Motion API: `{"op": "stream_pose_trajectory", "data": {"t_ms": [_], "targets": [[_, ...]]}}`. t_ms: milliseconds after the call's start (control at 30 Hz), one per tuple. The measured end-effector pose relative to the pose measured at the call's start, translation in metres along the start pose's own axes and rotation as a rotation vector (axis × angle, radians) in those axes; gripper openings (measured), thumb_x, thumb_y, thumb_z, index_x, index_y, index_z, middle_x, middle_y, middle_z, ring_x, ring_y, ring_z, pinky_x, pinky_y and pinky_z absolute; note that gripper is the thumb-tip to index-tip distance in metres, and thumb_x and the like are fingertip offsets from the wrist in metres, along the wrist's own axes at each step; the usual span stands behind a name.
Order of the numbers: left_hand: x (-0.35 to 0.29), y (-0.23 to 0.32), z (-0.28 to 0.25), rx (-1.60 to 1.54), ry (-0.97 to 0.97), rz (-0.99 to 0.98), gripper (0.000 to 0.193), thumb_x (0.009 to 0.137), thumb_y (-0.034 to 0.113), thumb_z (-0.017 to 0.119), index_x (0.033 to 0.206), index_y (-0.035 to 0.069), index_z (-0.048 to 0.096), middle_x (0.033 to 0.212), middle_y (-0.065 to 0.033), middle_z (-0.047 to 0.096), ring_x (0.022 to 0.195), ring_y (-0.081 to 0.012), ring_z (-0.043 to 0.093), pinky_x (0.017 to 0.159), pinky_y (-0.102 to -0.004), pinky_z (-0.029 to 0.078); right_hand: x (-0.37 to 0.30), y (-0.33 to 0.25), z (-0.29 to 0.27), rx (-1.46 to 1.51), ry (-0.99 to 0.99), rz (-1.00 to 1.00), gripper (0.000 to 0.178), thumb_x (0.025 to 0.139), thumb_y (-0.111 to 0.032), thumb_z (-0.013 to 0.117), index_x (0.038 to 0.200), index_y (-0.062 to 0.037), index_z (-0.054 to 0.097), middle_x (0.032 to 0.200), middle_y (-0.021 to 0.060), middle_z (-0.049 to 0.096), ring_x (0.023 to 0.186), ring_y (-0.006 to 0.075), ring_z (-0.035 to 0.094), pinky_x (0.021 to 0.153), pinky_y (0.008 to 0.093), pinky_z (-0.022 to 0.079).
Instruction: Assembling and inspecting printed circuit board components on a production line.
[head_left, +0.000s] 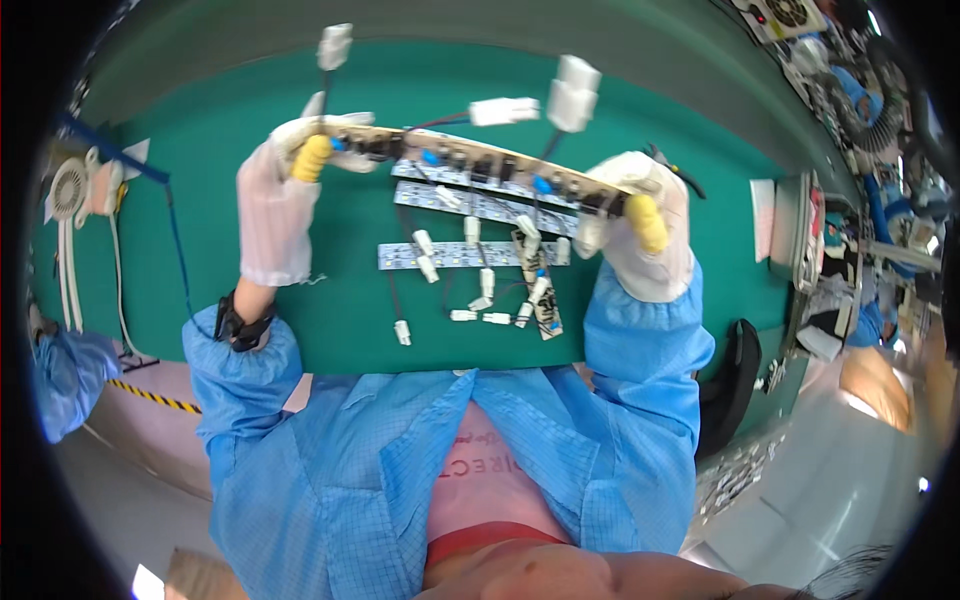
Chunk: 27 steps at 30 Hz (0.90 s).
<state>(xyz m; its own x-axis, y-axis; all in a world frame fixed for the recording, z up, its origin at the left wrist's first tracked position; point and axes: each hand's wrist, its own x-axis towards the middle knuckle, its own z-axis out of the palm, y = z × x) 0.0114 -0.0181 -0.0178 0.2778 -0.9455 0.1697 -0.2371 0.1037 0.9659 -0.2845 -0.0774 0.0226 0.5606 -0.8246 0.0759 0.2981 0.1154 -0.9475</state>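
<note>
A long, narrow circuit board with blue and black components is held up above the green bench mat, sloping down to the right. My left hand, in a white glove with a yellow finger cot, grips its left end. On its right end, my right hand is closed, gloved and finger-cotted likewise. Short wires with white connectors stick up from the board, blurred. Beneath it lie white LED strips, partly covered by the board, and a small tan board. Several white plugs on leads rest around them.
Black-handled pliers lie beyond my right hand. A blue cord runs to the black band on my left wrist. At left stand a small white fan and another person's blue sleeve. A bin stands right.
</note>
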Motion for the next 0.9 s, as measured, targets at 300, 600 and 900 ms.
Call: {"op": "stream_pose_trajectory", "data": {"t_ms": [300,600,900], "targets": [[-0.004,0.005,0.001,0.254,0.080,0.198,0.029,0.088,0.010,0.043,0.109,-0.001,0.058,0.092,-0.0089,0.068,0.078,-0.0142,0.059,0.073,-0.0280,0.044,0.011,0.011,-0.016,0.121,0.150,0.210,0.040,0.090,-0.036,0.052,0.099,0.0031,0.054,0.060,0.0095,0.058,0.043,0.0134,0.051,0.040,0.0232,0.040],[-0.009,0.020,0.008,-0.331,-0.132,0.039,0.050,0.093,0.041,0.044,0.113,-0.004,0.053,0.084,-0.0115,0.066,0.084,-0.0168,0.061,0.076,-0.0294,0.047,0.014,0.014,-0.010,0.055,0.152,0.122,0.035,0.090,-0.032,0.054,0.106,-0.0011,0.053,0.066,0.0078,0.058,0.049,0.0120,0.052,0.042,0.0208,0.040],[0.019,-0.011,-0.106,0.070,0.106,-0.059,0.023,0.091,0.006,0.045,0.109,0.001,0.058,0.104,-0.0071,0.059,0.083,-0.0129,0.058,0.080,-0.0244,0.045,0.022,0.014,-0.037,-1.463,-0.105,-0.172,0.045,0.073,-0.013,0.070,0.115,-0.0099,0.053,0.111,0.0098,0.053,0.094,0.0264,0.055,0.079,0.0328,0.046]]}}
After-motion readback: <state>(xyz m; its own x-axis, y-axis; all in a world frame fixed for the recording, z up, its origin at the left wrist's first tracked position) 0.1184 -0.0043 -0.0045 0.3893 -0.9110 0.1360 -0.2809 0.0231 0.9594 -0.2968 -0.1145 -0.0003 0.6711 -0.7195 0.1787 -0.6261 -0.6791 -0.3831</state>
